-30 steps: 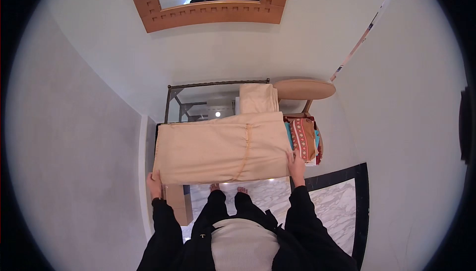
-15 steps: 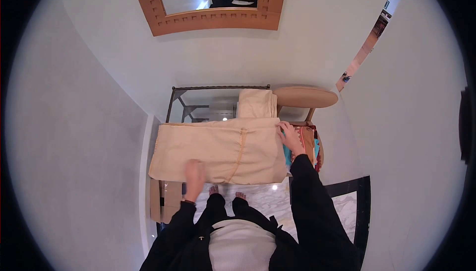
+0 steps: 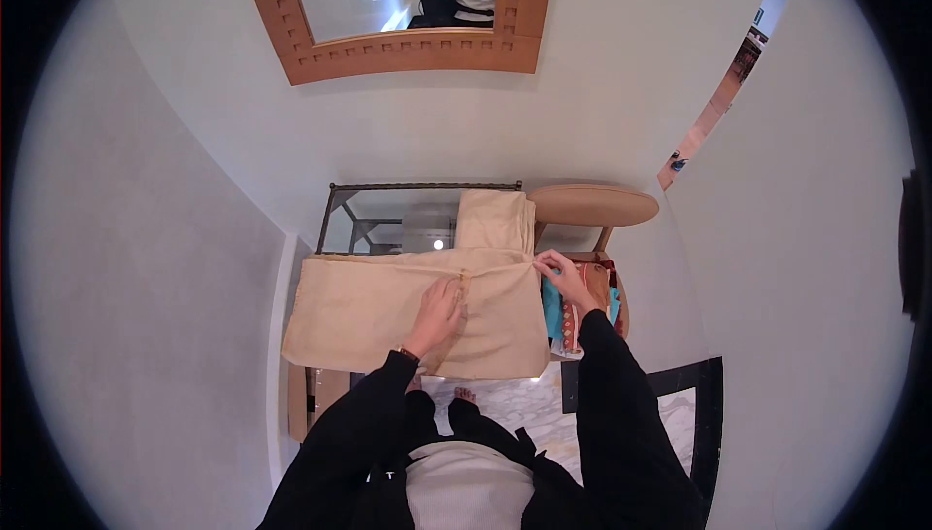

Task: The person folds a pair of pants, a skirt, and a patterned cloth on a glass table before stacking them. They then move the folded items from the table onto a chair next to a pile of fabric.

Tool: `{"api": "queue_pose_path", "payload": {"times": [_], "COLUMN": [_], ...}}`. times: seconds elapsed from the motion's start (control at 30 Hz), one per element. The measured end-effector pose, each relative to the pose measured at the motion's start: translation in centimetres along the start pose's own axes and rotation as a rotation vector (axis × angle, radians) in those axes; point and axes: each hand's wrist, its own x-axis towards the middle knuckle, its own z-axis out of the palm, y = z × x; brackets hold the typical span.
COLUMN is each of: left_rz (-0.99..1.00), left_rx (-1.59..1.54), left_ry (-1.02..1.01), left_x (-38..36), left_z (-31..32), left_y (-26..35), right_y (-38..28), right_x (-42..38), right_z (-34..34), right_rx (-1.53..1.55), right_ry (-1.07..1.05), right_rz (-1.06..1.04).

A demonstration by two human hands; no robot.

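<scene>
A folded beige cloth point(image 3: 369, 307) with an orange-yellow stitched line lies spread across the front of a glass-topped stand. My left hand point(image 3: 439, 314) rests on its middle, over the stitched line, fingers laid along the fabric. At the cloth's far right corner, my right hand point(image 3: 571, 282) pinches the edge between thumb and fingertips. Creases run from that corner toward my left hand. Behind the cloth sits a folded stack of the same beige fabric point(image 3: 492, 219).
The stand has a dark metal frame point(image 3: 427, 185). To the right, a wooden chair point(image 3: 597, 205) holds patterned red-brown and turquoise packets point(image 3: 587, 307). A wood-framed mirror point(image 3: 408, 64) hangs on the wall ahead. Below is a marble floor point(image 3: 529, 404) with a black border.
My left hand has moved right and forward from the cloth's near edge onto its middle. My right hand stays at the corner, now pinching it. Creases have appeared there.
</scene>
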Motion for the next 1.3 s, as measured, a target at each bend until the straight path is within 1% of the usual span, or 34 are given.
{"api": "queue_pose_path", "payload": {"times": [0.13, 0.23, 0.33, 0.43, 0.53, 0.63, 0.73, 0.83, 0.93, 1.03, 1.13, 1.23, 1.3], "left_rz": [0.015, 0.030, -0.056, -0.078, -0.177, -0.201, -0.025, 0.102, 0.275, 0.336, 0.442, 0.369, 0.376], "left_rx": [0.017, 0.168, 0.142, -0.046, -0.121, -0.097, 0.232, 0.366, 0.546, 0.698, 0.738, 0.759, 0.748], "left_ry": [0.079, 0.077, -0.225, -0.190, -0.157, -0.184, -0.168, -0.152, -0.169, -0.179, -0.073, -0.174, -0.178], "left_x": [3.7, 6.3, 8.2, 8.6, 8.5, 8.6, 8.1, 7.6, 7.3, 7.0, 7.0, 6.9, 6.9], "left_z": [2.1, 4.4, 3.0, 2.4, 1.6, 0.9, 1.0, 0.8, 0.4, 0.3, 0.4, 0.3, 0.4], "left_y": [-2.0, -4.9, -5.5, -5.5, -4.4, -4.0, -6.1, -6.6, -5.3, -4.6, -4.8, -4.5, -4.9], "right_y": [-0.1, -0.1, -0.9, -1.2, 0.2, 1.1, 2.1, 3.0, 4.4, 5.8, 4.6, 4.7, 5.1], "right_x": [-0.5, -0.5, -0.3, -0.4, 0.0, 0.5, 0.9, 1.1, 1.5, 1.9, 1.8, 2.0, 2.1], "right_z": [0.5, 0.7, 1.1, 1.0, 0.9, 1.2, 1.2, 1.6, 2.3, 2.4, 1.9, 2.3, 2.4], "right_rx": [0.011, 0.153, 0.190, 0.276, 0.297, 0.124, -0.162, -0.504, -0.465, -0.377, -0.436, -0.319, -0.297], "right_ry": [0.036, 0.058, 0.155, 0.186, 0.144, 0.110, 0.146, 0.214, 0.230, 0.209, 0.128, 0.257, 0.268], "right_rz": [0.024, 0.109, 0.080, 0.132, 0.138, -0.016, -0.052, -0.167, -0.148, -0.100, -0.044, -0.119, -0.117]}}
